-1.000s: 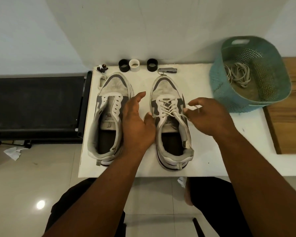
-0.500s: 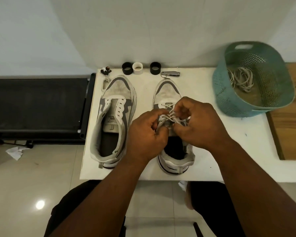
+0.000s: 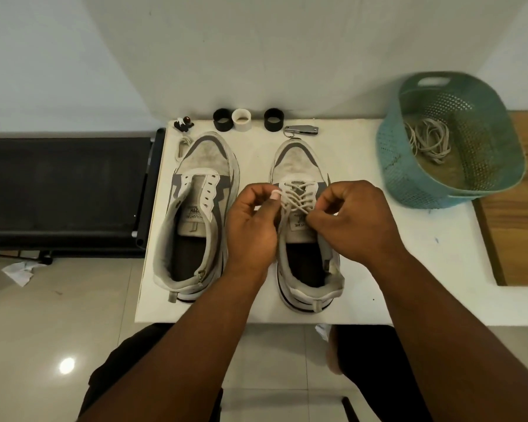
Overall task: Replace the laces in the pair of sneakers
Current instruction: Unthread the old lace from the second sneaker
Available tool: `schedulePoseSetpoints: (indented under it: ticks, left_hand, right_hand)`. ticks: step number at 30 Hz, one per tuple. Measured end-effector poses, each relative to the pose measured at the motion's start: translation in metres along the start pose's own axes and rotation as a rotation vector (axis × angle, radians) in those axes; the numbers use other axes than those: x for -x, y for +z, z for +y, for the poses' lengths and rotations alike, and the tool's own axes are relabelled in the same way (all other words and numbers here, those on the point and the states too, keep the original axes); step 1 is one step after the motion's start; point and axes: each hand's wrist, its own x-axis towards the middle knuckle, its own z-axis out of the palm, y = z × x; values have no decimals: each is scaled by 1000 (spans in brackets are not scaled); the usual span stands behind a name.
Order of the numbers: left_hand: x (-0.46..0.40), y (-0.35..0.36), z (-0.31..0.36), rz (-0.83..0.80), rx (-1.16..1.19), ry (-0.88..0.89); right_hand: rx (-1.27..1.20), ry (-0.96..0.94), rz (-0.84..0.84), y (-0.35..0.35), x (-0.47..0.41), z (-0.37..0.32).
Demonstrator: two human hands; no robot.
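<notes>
The lace (image 3: 296, 196) is pinched on both sides: by the left hand (image 3: 252, 226) at its left edge, by the right hand (image 3: 352, 220) at its right. It is threaded across the right sneaker (image 3: 299, 166). Left of the grip, the other sneaker (image 3: 195, 214) is left unlaced. Beyond the right hand, loose laces (image 3: 429, 140) are held in a basket (image 3: 470, 190). Nothing is seen blocking the hands.

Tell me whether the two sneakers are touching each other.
Apart. The head view shows bare white table between the left sneaker and the right sneaker.
</notes>
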Motion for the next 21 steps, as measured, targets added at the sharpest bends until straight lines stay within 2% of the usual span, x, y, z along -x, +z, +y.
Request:
schedulePoseSetpoints:
  ticks: [1, 4, 7, 13, 15, 17, 19, 21]
  left_hand:
    - [1, -4, 1, -30, -70, 104]
    - [1, -14, -2, -213, -564, 481]
    - [3, -12, -4, -260, -746, 551]
    - [0, -13, -8, -53, -833, 588]
    - [-1, -12, -8, 3, -730, 519]
    - [-7, -11, -11, 83, -496, 349]
    - [-12, -14, -8, 165, -370, 214]
    - [-8, -16, -4, 143, -402, 325]
  right_hand:
    - [-11, 3, -12, -1, 0, 0]
    - [-46, 0, -50, -4, -1, 1]
    - [-83, -1, -60, -6, -2, 1]
    - [-109, 26, -71, -7, -4, 3]
    - [-92, 28, -78, -7, -4, 4]
    - [-83, 26, -78, -7, -4, 4]
    - [-78, 17, -73, -6, -4, 5]
    - [-80, 14, -71, -5, -4, 5]
